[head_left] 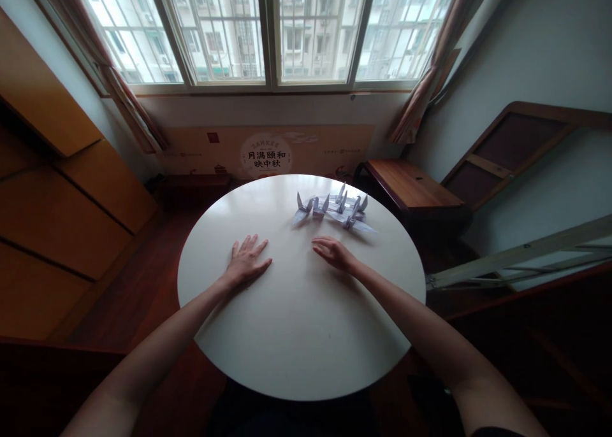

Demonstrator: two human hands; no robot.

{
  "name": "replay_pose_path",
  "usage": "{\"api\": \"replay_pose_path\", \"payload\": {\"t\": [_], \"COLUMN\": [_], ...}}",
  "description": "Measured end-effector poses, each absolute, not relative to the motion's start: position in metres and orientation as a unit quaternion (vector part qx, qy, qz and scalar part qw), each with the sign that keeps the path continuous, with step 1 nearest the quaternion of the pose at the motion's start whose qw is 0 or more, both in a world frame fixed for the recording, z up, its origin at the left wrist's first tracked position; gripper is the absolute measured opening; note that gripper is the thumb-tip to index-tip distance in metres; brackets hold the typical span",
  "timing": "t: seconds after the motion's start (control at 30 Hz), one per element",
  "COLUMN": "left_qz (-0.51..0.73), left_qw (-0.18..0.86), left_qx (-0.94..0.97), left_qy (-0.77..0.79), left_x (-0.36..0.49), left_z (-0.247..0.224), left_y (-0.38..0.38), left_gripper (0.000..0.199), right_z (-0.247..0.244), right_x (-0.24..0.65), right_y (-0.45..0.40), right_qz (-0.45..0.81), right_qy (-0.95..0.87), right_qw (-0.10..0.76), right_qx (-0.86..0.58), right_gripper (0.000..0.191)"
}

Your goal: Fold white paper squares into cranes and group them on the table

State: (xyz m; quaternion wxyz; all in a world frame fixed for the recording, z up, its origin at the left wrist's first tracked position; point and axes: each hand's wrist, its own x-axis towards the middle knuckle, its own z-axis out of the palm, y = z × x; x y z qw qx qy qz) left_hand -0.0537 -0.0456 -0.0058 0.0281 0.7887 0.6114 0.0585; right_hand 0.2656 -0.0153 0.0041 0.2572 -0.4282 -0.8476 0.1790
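Observation:
Several folded paper cranes [354,215] stand in a cluster on the far right part of the round white table [287,335]. One crane [304,209] is at the left end of that cluster. My left hand [247,258] lies flat on the left side of the tabletop, fingers spread, holding nothing. Just in front of the cranes is my right hand [333,252], turned on its edge with the fingers stretched out and held together. It appears to hold nothing and is apart from the cranes; its palm side is mostly hidden from me.
Beyond the table, a printed banner [210,153] runs along the wall under the barred window [310,48]. A wooden side table [415,185] stands to the right, near a leaning wooden frame [514,147]. Orange-brown cabinets [57,227] line the left side.

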Motion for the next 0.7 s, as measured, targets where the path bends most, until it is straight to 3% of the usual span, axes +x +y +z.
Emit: {"api": "replay_pose_path", "payload": {"t": [0.13,0.27,0.47,0.57,0.7], "left_qz": [0.052,0.044,0.024,0.012,-0.002], "left_qw": [0.017,0.005,-0.011,-0.008,-0.005], "left_qx": [0.790,0.790,0.791,0.787,0.788], "left_qy": [0.611,0.611,0.611,0.617,0.615], "left_x": [-0.052,-0.049,-0.043,-0.038,-0.032], "left_z": [-0.009,-0.012,-0.016,-0.017,-0.018], "left_y": [-0.046,-0.046,-0.045,-0.045,-0.043], "left_gripper": [0.064,0.062,0.063,0.063,0.061], "right_z": [0.015,0.010,-0.082,-0.159,-0.261], "right_x": [0.326,0.406,0.537,0.588,0.624], "right_y": [-0.072,-0.145,-0.236,-0.262,-0.284], "right_qz": [0.131,0.043,-0.113,-0.045,0.120], "right_qy": [-0.829,-0.745,-0.477,-0.457,-0.515], "right_qw": [0.356,0.446,0.519,0.421,0.103], "right_qx": [-0.410,-0.494,-0.700,-0.782,-0.842], "right_gripper": [0.033,0.029,0.041,0.043,0.033]}}
